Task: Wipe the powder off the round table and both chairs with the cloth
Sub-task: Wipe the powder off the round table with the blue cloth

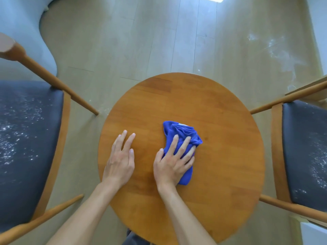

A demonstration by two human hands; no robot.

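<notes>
- The round table (pixel 203 106) shows bare wood on its far half and right side, no powder visible.
- The left chair (pixel 30 138) and right chair (pixel 304 152) flank it, both dark seats speckled white.
- The blue cloth (pixel 180 133) lies bunched near the table's middle, well in from every edge.
- The right hand (pixel 174 161) presses it with straight, spread fingers.
- The left hand (pixel 120 160) rests flat just beside, fingers relaxed.

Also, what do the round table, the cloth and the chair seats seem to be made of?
Round table: wood with a smooth, warm finish; plank joins and grain show.
Cloth: blue, soft and crumpled, probably microfibre.
Left chair seat and right chair seat: dark, smooth padding, perhaps leather or imitation leather, speckled with white powder.
</notes>
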